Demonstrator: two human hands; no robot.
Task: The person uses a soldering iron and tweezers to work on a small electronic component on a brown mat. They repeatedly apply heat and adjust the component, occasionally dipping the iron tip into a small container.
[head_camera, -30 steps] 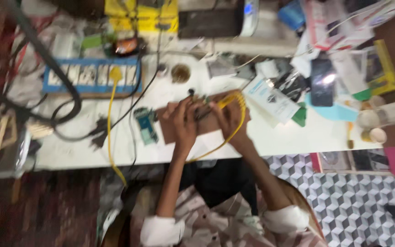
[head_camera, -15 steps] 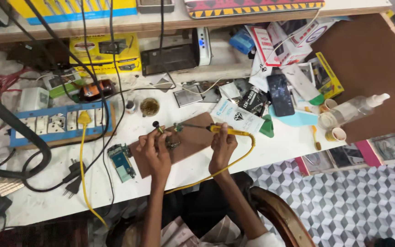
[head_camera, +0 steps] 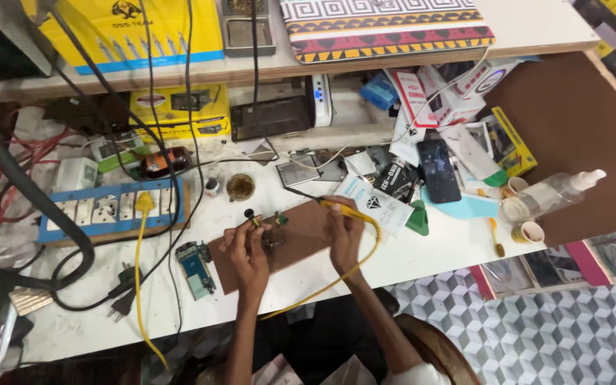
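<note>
**Two hands at a small circuit part on a brown board**

The fingers (head_camera: 257, 229) of the left hand (head_camera: 245, 249) are closed in a pinch on a small green circuit part with a black knob (head_camera: 265, 221), which they hold just above the flat brown rectangular board (head_camera: 301, 235). The right hand (head_camera: 344, 232) is closed around the thin yellow-handled soldering tool (head_camera: 340, 207), its dark tip pointing toward the part. The yellow cable (head_camera: 354, 267) of the tool loops around the right wrist and goes down over the worktop (head_camera: 422, 257) edge.

The circuit part looks light, stiff and fragile; it is best taken by its edges, not by the tiny components. The tool is light and rigid, and should be held only at the yellow handle, because the tip may be hot. The cable is soft and can drag.

Left of the board lies a small blue-green circuit board (head_camera: 195, 267). Behind it stands a blue power strip with white sockets (head_camera: 108, 210). A white flat packet with a dark diamond mark (head_camera: 376, 203) lies just right of the right hand, beside a green triangular piece (head_camera: 417, 217) and a black phone (head_camera: 440, 171). A yellow rectangular box (head_camera: 176, 110) sits at the back, and a bigger yellow box with a blue stripe (head_camera: 151, 32) stands on the shelf, near a flat case with a zigzag pattern (head_camera: 386, 25).
</note>
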